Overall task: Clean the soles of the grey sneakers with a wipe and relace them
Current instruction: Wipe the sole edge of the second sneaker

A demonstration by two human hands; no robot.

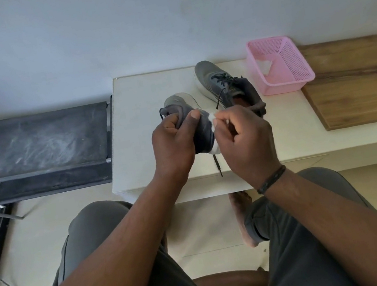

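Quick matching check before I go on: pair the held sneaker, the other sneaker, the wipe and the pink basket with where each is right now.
Things:
1. held sneaker
2. other sneaker
3. wipe
4. pink basket

Places:
A. standing on the white table, left of the basket
B. pinched in the right hand
C. in the grip of the left hand
D. on the table beside the wooden board

Pairs: 1-C, 2-A, 3-B, 4-D
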